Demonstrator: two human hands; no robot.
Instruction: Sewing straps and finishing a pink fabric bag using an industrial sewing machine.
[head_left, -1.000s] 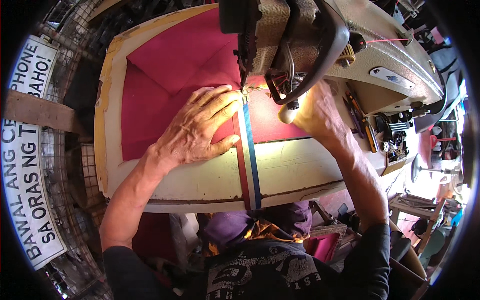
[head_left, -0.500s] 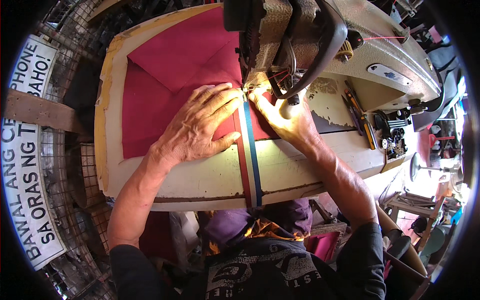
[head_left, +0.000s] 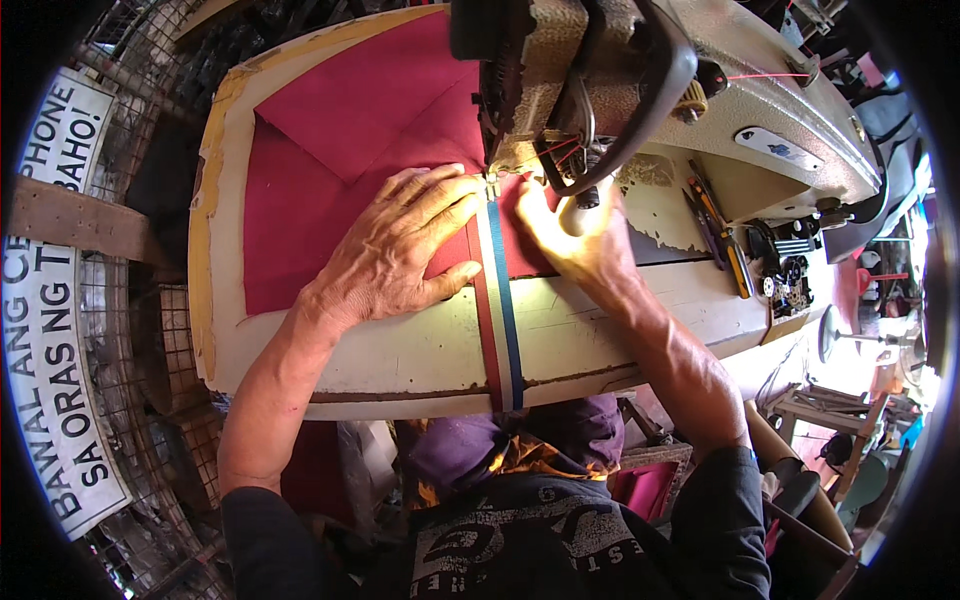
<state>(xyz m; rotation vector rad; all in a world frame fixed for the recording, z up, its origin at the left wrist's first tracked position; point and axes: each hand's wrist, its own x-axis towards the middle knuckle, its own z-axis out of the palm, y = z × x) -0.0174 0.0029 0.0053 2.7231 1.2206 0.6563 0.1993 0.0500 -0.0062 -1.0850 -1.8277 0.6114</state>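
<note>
there is open passage over the red cloth [head_left: 350, 110] left of the machine head [head_left: 540, 70]; that head and its black curved lever [head_left: 665, 95] block the way above the right hand [head_left: 590, 252]; tools [head_left: 738, 270] obstruct farther right; between the forearms [head_left: 275, 400], only flat striped ribbon [head_left: 500, 300] crosses

We see matt maroon cloth [head_left: 290, 220], a smooth fabric striped ribbon [head_left: 499, 320], a pebbled, metallic-looking sewing machine [head_left: 760, 105], a scuffed pale tabletop [head_left: 390, 360] and a rough wooden plank [head_left: 85, 217].

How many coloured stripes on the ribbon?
3, side by side: red stripe left, pale stripe middle, blue stripe right. Beyond the presser foot, the ribbon is hidden.
</note>
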